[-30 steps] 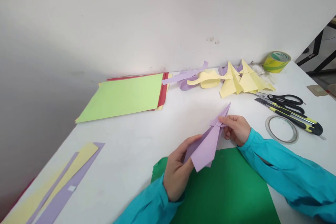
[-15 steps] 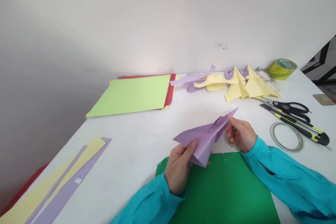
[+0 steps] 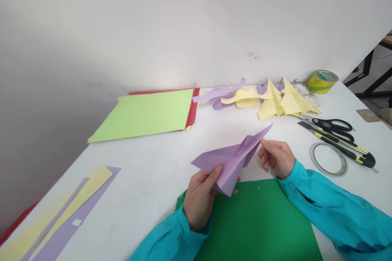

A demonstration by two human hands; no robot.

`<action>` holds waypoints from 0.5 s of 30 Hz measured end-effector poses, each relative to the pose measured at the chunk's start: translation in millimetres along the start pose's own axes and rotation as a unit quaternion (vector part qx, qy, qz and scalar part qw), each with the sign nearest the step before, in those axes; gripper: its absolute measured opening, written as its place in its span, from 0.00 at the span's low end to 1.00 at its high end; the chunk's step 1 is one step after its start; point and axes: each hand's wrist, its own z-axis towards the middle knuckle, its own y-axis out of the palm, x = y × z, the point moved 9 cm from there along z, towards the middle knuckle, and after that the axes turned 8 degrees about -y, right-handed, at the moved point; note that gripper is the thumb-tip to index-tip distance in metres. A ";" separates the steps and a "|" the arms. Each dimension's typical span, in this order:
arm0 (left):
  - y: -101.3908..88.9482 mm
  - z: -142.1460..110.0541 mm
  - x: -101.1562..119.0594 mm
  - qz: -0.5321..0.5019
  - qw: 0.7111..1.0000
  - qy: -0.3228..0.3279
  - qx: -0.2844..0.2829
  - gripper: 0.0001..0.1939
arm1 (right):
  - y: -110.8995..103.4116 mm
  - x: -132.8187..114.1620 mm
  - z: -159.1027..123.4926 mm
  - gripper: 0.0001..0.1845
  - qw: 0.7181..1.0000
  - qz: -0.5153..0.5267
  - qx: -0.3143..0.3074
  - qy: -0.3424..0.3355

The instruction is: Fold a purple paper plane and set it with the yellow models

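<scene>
A folded purple paper plane [image 3: 229,159] is held above the front of the table, its nose pointing up and to the right. My left hand [image 3: 202,195] is closed around its lower rear part, thumb on top; some of the fingers are hidden beneath the paper. My right hand [image 3: 278,157] has its fingers curled, with the thumb and fingertips pinched at the plane's right edge, just below the nose. Under both hands lies a green sheet [image 3: 254,224] on the white table.
Coloured paper sheets [image 3: 147,114] are stacked at the back left. Paper strips [image 3: 75,208] lie front left. Curled strips [image 3: 245,97] and folded yellow planes [image 3: 288,100] stand along the wall. Scissors [image 3: 333,125], a utility knife [image 3: 339,142] and tape rolls [image 3: 323,81] are on the right.
The camera view has shifted slightly, so most things appear further left. My right fingertips have slid back a little from the nose along the plane's edge. My left hand keeps its grip.
</scene>
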 end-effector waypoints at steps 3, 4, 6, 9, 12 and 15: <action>-2.1 -1.9 2.1 0.047 0.998 0.045 0.008 0.18 | 0.8 0.0 0.1 0.22 1.000 0.002 -0.014 -0.008; -2.8 -2.8 3.9 0.063 0.996 0.064 0.012 0.17 | 0.7 0.1 0.2 0.21 1.000 0.003 -0.016 -0.009; -4.3 -4.3 8.3 0.090 0.991 0.099 0.021 0.17 | 0.4 0.6 0.4 0.21 1.000 0.003 -0.018 -0.009; -2.7 -6.8 17.6 0.153 0.976 0.156 0.017 0.16 | 0.9 1.0 0.5 0.20 1.000 -0.016 -0.020 -0.011; 13.1 -16.0 27.1 0.262 0.934 0.240 -0.046 0.13 | 2.4 -2.5 -0.1 0.19 0.997 -0.068 -0.025 -0.028; 28.5 -31.8 29.4 0.316 0.887 0.311 -0.125 0.17 | 2.1 -12.7 -1.9 0.16 0.988 -0.138 -0.019 -0.063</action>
